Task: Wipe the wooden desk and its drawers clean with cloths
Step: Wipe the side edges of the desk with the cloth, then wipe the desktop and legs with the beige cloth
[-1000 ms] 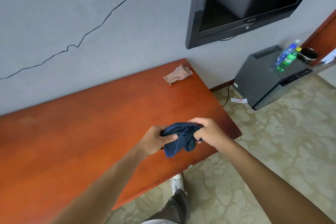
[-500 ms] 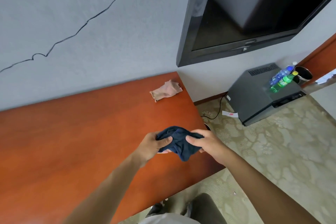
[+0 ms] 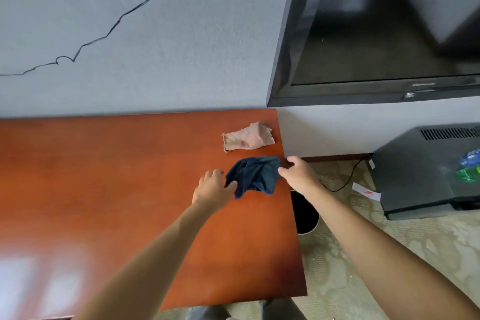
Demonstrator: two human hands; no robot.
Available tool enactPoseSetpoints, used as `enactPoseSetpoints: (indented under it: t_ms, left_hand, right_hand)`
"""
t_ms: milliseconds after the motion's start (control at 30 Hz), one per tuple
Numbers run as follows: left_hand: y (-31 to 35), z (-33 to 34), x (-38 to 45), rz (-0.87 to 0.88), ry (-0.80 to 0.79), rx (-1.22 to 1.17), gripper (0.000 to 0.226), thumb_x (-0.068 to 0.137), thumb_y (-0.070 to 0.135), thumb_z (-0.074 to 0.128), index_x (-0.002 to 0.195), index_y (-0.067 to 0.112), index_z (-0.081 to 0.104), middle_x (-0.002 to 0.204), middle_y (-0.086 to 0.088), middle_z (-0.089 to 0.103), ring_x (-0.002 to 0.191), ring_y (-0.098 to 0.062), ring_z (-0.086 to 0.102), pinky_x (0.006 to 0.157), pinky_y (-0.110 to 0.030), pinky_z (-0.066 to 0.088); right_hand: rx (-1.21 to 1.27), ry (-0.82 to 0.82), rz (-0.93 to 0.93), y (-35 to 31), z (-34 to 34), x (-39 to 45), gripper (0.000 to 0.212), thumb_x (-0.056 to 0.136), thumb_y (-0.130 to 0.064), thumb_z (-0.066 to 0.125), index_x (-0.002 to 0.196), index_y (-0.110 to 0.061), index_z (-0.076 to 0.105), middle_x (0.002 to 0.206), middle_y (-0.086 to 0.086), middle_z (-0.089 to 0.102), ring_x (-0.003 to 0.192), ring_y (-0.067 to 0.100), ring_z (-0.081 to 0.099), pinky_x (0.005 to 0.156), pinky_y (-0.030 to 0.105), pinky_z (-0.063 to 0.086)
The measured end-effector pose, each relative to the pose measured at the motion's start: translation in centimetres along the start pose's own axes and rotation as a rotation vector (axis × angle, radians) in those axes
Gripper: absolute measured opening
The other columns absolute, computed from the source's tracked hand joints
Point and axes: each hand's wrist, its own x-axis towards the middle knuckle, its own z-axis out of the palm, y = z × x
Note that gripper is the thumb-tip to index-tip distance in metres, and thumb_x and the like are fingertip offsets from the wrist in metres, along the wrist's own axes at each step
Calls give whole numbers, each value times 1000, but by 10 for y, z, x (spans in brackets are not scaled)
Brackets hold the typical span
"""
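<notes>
So the big reddish-brown wooden desk [image 3: 130, 189] filled most of the shot, glossy top with a washed-out window glare at the near left, and its left end ran out of frame. No drawers were visible from up there, the top hid them. Above it sat a grey textured wall [image 3: 181, 47] with one thin black cable [image 3: 114, 27] snaking across. One black flat-screen TV [image 3: 376, 34] hung at upper right, cropped by the edge, logo too blurry to read. On the patterned beige carpet [image 3: 363, 254] stood one dark grey boxy cabinet [image 3: 420, 176], also cut off, with two smeared plastic bottles on top, one blue [image 3: 471, 160] and one green [image 3: 468, 175]. One round dark waste bin [image 3: 304, 212] peeked out, half hidden behind the desk's right edge.

Two cloths total. A crumpled pinkish-beige rag with a frayed edge [image 3: 248, 139] lay by the far right corner of the desk. Just in front of it, the bunched dark blue cloth [image 3: 255, 175] hung over the desktop between both hands. The left hand [image 3: 211, 188] pinched its left edge, thumb against fingers. The right hand [image 3: 298, 175] held the right edge, though motion blur made it hard to see how its fingers closed; the thumb looked to be touching the fabric.
</notes>
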Motion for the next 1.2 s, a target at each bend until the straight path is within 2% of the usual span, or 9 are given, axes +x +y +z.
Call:
enactPoseSetpoints:
  t_ms: [67,233,433,600,700,833,1000,1100,1200]
  left_hand:
    - [2,21,10,58,49,246,51,101,31,50,150,24,40,147,-2,43,137,-26,43,107,-41,41]
    - [16,64,22,252,-113,452,59,107,26,45,163,25,25,171,-1,13,157,-24,16,124,-42,30]
    - [43,46,74,197,124,423,38,99,15,48,135,23,56,133,1,55,120,-26,55,92,-35,45]
    - [74,26,148,232,99,527,75,101,40,59,157,43,10,160,-8,20,145,-34,27,117,-52,37]
    - [74,27,178,249,96,608,59,99,32,62,149,40,32,144,-5,45,131,-31,44,111,-52,41]
    - [50,13,163,56,314,87,32,105,33,41,132,34,57,115,-2,59,102,-30,60,84,-42,51]
    - [2,-5,107,8,464,-326,11,101,26,50,98,29,60,92,3,62,86,-18,59,71,-38,45]
    - [-13,-9,86,92,409,-339,15,102,22,55,109,32,63,93,8,62,87,-5,58,69,-21,41]
    - [-13,1,85,124,380,-333,23,101,24,58,123,30,63,102,9,63,93,-2,57,74,-18,41]
  right_hand:
    - [-246,-52,-95,14,8,20,61,92,-27,63,150,-24,45,138,8,53,113,26,61,84,33,49]
    - [-598,-82,-465,34,38,33,71,94,-30,67,155,-32,30,152,10,29,130,33,46,94,45,53]
    - [-728,-129,-473,20,68,58,81,90,-60,63,156,-37,23,150,9,24,119,34,47,86,44,51]
    - [-612,-15,-407,35,67,72,59,89,-59,66,135,-29,46,124,3,38,97,28,62,71,37,53]
    - [-508,34,-307,39,63,76,61,88,-56,69,137,-28,48,122,1,38,96,26,63,69,36,53]
    - [-379,98,-269,18,73,81,57,87,-48,74,132,-22,50,115,1,36,90,28,61,73,38,56]
    - [-118,92,-335,-41,93,123,54,86,-32,79,132,-19,55,125,5,38,101,30,60,83,38,53]
    - [-41,16,-420,-71,87,159,62,91,-18,72,147,-13,47,140,9,41,121,28,55,103,32,45]
    - [-91,23,-357,-89,71,166,57,89,-15,66,144,-17,50,143,6,44,121,26,57,103,36,46]
